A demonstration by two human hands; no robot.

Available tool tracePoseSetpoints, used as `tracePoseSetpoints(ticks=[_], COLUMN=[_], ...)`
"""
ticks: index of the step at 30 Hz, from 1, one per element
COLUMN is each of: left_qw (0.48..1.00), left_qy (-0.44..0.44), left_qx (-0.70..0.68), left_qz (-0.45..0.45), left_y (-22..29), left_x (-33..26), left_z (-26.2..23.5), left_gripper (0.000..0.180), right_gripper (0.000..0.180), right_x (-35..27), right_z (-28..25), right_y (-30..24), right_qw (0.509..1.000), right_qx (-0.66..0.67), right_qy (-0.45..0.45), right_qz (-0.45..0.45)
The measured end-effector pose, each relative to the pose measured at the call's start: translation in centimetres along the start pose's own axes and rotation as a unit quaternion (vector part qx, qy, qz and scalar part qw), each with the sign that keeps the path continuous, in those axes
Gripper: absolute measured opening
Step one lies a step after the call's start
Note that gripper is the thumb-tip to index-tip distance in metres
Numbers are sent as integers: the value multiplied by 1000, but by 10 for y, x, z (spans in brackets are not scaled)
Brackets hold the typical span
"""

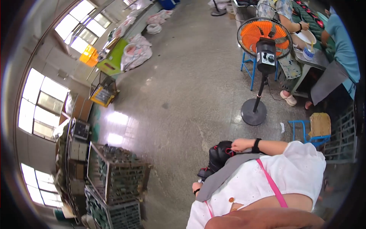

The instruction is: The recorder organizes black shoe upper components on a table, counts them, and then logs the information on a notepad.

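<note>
A person in a white top with pink straps and a grey apron fills the lower right of the head view, bent over a black shoe (219,155) with red trim that hangs above the grey concrete floor (183,87), near its lower middle. The shoe looks bulky and dark, with a rounded upper, red accents along its edge and a flatter black part lower down (its sole side is hard to make out). The right hand (241,145), wearing a black wristband, rests curled on the top of the shoe, fingers closed against it. The left hand (196,187) sits just below the shoe, mostly hidden by the apron; whether its fingers grip anything cannot be told. An orange standing fan (264,36) stands well apart toward the far right, and wire crates (114,175) are stacked at the left edge.
</note>
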State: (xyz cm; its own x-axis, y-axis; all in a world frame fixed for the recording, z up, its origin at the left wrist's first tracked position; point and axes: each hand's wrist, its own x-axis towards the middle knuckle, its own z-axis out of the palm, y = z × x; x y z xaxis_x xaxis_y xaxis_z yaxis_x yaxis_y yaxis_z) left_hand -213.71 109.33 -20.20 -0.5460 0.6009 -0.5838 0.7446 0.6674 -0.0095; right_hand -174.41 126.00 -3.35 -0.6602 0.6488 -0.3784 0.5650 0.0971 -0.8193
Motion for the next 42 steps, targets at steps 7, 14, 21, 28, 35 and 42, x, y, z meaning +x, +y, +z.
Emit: tracePoseSetpoints(ticks=[7, 14, 21, 28, 35, 42], left_qw=[977, 967, 937, 916, 836, 725], left_qy=[161, 109, 79, 18, -31, -107], left_qx=[-138, -230, -338, -387, -501, -600], left_qz=[-15, 5, 47, 107, 222, 321], left_y=[133, 188, 310, 427, 687, 994], left_x=[59, 179, 299, 397, 494, 532], left_z=[-144, -203, -299, -382, -444, -527], left_gripper=[36, 28, 28, 28, 28, 29], right_gripper=[30, 40, 38, 35, 32, 32], right_x=[143, 260, 356, 402, 403, 443], right_z=[-148, -247, -386, -517, -630, -808], right_y=[-24, -21, -15, 17, 121, 156], right_qw=[846, 670, 773, 776, 767, 902], right_qx=[432, 694, 596, 518, 474, 321], right_qy=[303, 204, 186, 341, 430, 283], right_qz=[-80, -168, -112, -116, 44, 55])
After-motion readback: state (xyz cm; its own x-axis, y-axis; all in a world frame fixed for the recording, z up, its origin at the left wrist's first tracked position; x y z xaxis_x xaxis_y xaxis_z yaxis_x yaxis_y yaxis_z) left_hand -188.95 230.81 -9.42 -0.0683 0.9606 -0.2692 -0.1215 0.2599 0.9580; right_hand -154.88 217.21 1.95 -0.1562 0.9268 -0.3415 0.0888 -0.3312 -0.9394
